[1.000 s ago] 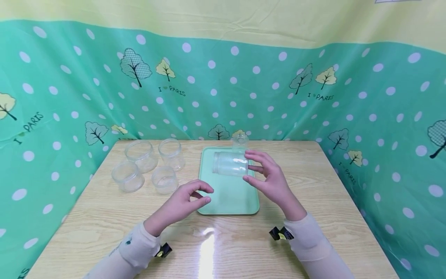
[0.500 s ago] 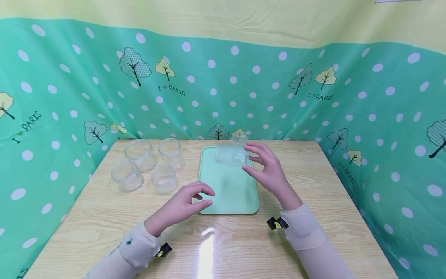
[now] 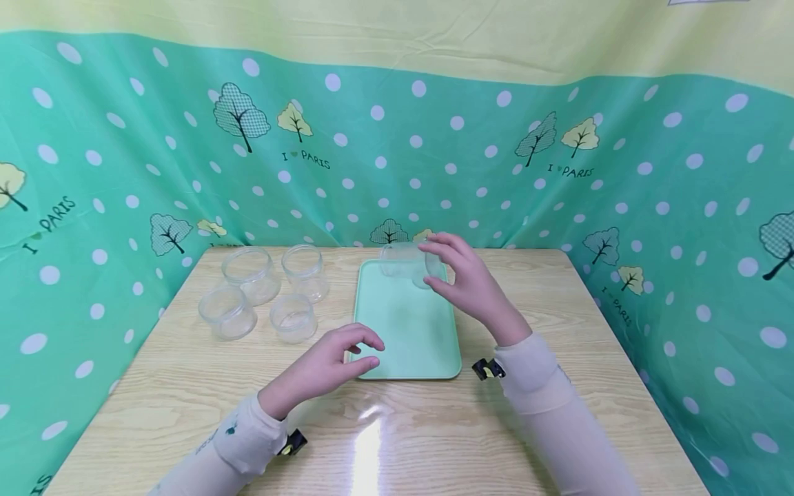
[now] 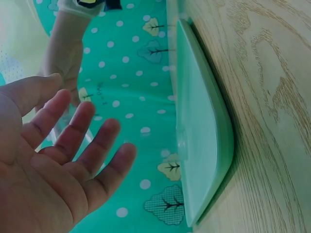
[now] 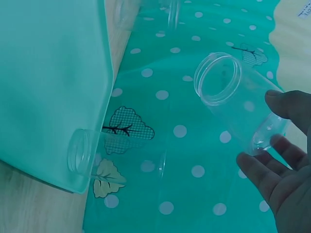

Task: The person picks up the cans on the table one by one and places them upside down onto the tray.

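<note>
The right hand [image 3: 466, 281] grips a clear jar [image 5: 232, 104], the left hand [image 3: 327, 358] spreads loosely; a dotted curtain [image 3: 397, 158] backs the wood-grain table [image 3: 428, 441].
</note>
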`<state>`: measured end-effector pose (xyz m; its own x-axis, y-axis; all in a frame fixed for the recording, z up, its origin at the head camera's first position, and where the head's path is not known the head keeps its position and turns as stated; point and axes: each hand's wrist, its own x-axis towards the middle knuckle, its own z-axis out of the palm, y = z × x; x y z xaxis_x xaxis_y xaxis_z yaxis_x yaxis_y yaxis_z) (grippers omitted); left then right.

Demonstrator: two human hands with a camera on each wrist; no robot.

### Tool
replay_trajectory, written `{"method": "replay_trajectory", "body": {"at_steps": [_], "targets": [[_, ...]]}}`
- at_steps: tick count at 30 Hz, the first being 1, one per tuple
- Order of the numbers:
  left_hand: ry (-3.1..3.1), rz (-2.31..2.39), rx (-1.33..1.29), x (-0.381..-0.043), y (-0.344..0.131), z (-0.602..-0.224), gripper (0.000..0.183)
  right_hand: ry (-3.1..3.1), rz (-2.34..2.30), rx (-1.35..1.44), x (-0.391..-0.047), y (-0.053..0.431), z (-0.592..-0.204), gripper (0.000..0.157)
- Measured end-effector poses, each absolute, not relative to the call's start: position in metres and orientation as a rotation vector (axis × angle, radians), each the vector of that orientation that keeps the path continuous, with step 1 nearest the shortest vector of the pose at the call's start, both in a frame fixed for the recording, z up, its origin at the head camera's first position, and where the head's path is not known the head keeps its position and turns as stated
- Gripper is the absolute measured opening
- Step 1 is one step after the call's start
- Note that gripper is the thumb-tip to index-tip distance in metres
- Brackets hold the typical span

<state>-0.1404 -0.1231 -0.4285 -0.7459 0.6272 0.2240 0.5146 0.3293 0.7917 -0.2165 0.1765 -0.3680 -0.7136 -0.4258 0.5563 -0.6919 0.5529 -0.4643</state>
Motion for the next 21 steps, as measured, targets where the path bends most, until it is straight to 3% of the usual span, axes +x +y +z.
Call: {"method": "replay_trajectory", "body": {"at_steps": [21], "targets": [[2.463, 1.313, 1.105, -0.14, -0.122, -0.433, 0.02, -2.655, 0.701, 0.972, -0.254, 0.153, -0.329, 0.055]]}}
